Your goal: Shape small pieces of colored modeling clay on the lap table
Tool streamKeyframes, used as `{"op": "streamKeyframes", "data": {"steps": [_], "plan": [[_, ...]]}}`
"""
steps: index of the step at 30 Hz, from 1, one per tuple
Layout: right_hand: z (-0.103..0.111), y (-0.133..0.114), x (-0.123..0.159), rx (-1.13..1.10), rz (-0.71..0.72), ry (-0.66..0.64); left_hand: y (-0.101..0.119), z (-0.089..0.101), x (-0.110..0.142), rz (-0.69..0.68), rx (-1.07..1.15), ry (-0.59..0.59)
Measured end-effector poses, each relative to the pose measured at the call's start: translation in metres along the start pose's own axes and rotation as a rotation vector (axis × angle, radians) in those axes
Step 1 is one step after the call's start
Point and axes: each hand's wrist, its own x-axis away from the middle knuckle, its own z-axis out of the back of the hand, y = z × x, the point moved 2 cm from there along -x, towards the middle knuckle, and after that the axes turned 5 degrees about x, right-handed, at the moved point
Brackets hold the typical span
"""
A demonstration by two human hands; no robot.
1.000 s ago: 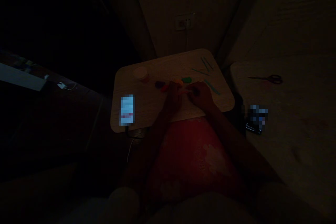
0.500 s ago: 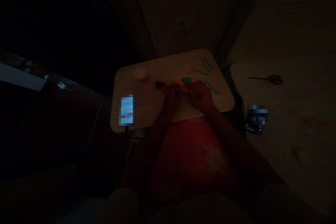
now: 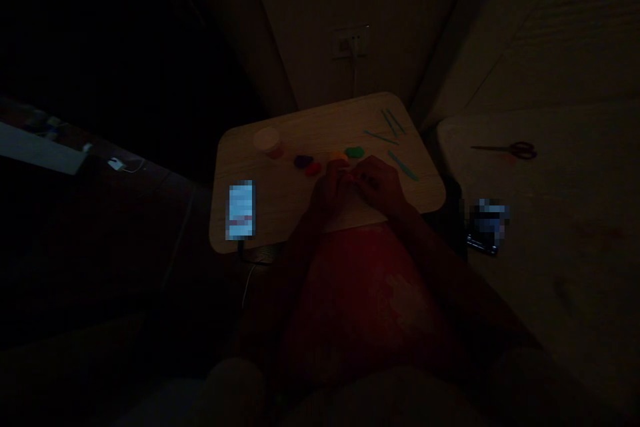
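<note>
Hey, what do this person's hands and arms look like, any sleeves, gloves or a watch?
The left hand and right hand look bare, without gloves. No sleeve, watch or marking shows on the left forearm or right forearm, both tapering toward the wrist. It's too dark to rule out small things like rings.

Wooden table (image 3: 280, 207), phone (lit) (image 3: 241, 210), tub (image 3: 269, 140), green lump (image 3: 355, 152)

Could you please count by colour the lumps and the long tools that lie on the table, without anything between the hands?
Dark purple lump: 1
Red lump: 1
Orange lump, partly hidden: 1
Green lump: 1
Teal tools: 4
Total: 8
</note>
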Motion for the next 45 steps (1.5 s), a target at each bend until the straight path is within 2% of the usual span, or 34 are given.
{"op": "streamKeyframes", "data": {"steps": [3,8,13,18,27,31,37,45], "plan": [[0.0,0.0,0.001,0.034,-0.007,-0.014,0.007,0.003,-0.002,-0.062,-0.126,-0.009],[-0.003,0.0,0.003,0.08,0.06,-0.061,0.01,0.004,-0.002,-0.125,-0.28,-0.026],[-0.005,-0.001,0.005,0.172,0.072,-0.114,0.008,0.004,-0.001,-0.156,-0.242,-0.042],[-0.006,-0.002,0.006,0.155,0.08,-0.147,0.007,0.004,-0.003,-0.187,-0.219,-0.03],[-0.004,0.003,0.005,0.078,-0.024,-0.129,0.018,0.006,-0.001,-0.127,-0.179,-0.047],[-0.004,0.003,0.004,0.076,-0.052,-0.13,0.02,0.005,-0.001,-0.195,-0.184,-0.086],[-0.004,0.001,0.002,0.092,-0.038,-0.13,0.02,0.005,-0.001,-0.259,-0.238,-0.049],[-0.001,-0.002,0.003,0.037,-0.054,-0.119,0.019,0.004,-0.002,-0.199,-0.263,-0.023]]}}
